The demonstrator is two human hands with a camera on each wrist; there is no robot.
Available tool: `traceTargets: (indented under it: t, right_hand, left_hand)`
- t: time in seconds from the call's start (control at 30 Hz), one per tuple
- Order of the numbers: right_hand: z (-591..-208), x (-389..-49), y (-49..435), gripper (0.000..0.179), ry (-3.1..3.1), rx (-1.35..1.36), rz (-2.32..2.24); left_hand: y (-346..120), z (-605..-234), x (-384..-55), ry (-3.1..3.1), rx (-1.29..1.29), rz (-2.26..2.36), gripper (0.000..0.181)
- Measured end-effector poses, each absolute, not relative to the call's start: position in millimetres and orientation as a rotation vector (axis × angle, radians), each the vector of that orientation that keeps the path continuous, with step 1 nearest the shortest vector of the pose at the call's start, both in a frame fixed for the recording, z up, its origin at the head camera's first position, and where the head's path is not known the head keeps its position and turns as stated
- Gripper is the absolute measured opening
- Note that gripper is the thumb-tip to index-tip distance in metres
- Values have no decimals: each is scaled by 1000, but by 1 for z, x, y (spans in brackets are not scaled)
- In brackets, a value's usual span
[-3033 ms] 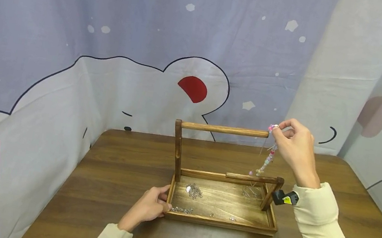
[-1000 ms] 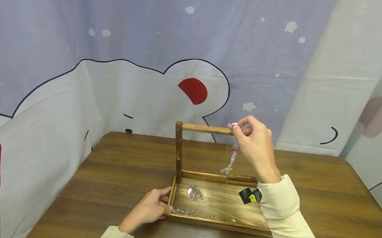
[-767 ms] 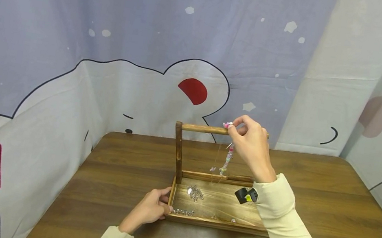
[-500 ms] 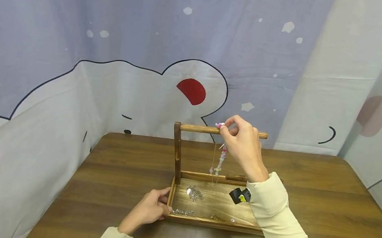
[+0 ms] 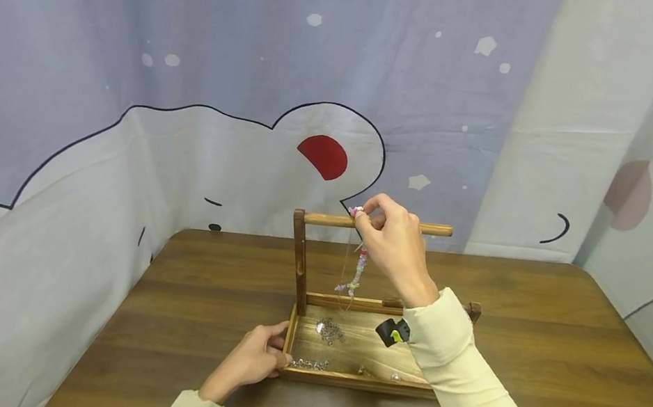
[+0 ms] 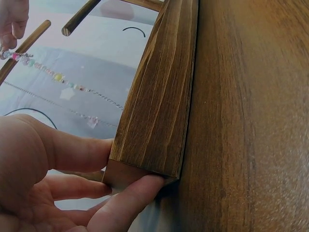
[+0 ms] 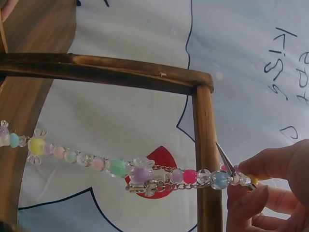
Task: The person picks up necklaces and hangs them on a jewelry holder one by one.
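A wooden jewelry stand (image 5: 351, 380) sits on the table: a shallow tray with a tall left post bearing an upper bar (image 5: 438, 230). My left hand (image 5: 252, 358) grips the tray's front left corner, thumb and fingers around it in the left wrist view. At the upper bar, my right hand (image 5: 393, 245) pinches a pastel beaded necklace (image 5: 357, 273) by its upper end. The necklace (image 7: 117, 167) drapes over the bar in the right wrist view, its beads and thin chain hanging towards the tray. A pointed metallic piece (image 7: 224, 159) sticks out by the fingertips.
A heap of silver chain (image 5: 330, 331) lies in the tray's left part, another chain (image 5: 310, 364) along its front wall. Small shiny pieces (image 5: 395, 377) lie further right. The stand's lower bar (image 5: 392, 303) is partly behind the right arm. A printed curtain (image 5: 230, 168) hangs behind the table.
My right hand has moved left along the upper bar with the necklace, from the bar's right end towards the tall post. My left hand has stayed at the tray's corner.
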State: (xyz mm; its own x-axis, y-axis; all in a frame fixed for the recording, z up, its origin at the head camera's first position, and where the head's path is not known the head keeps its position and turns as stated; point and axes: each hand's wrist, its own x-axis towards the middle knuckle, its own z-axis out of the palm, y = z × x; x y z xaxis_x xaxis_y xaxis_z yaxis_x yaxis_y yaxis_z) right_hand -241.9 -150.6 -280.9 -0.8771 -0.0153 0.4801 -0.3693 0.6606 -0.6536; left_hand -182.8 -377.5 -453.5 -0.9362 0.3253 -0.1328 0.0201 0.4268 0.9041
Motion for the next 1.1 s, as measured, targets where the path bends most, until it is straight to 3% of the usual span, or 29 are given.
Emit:
traceTargets:
  t: [1.1]
  right_hand:
    - [-285,-239,-200,7,-2459,405,1046]
  left_hand:
    - [-378,-454,-183,2393,287,1511,69]
